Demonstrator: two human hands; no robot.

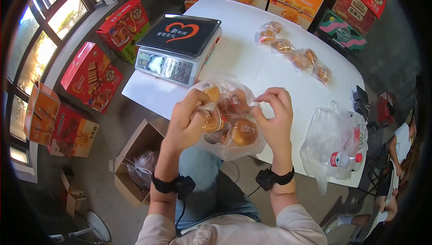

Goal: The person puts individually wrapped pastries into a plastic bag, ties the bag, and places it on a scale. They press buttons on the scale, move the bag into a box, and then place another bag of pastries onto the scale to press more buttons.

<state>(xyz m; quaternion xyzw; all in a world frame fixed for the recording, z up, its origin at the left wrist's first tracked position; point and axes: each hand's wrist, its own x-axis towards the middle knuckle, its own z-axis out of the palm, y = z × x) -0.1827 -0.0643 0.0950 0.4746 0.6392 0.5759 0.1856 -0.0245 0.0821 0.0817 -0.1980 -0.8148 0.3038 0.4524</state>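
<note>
In the head view, a clear plastic bag (227, 151) hangs between my hands at the near edge of the white table. Several wrapped round buns (243, 131) show inside it through the film. My left hand (188, 116) is closed on the bag's left rim, fingers curled round the gathered plastic. On the other side, my right hand (274, 113) pinches the right rim between thumb and fingers. Both hands keep the mouth of the bag spread apart. Black bands with small boxes sit on both wrists.
A digital scale (180, 49) stands at the table's left. Several wrapped buns (297, 58) lie in a row farther back. At right rests a white plastic bag with bottles (339, 159). An open carton (130, 177) is on the floor. Boxes line the back; a person (398, 155) is far right.
</note>
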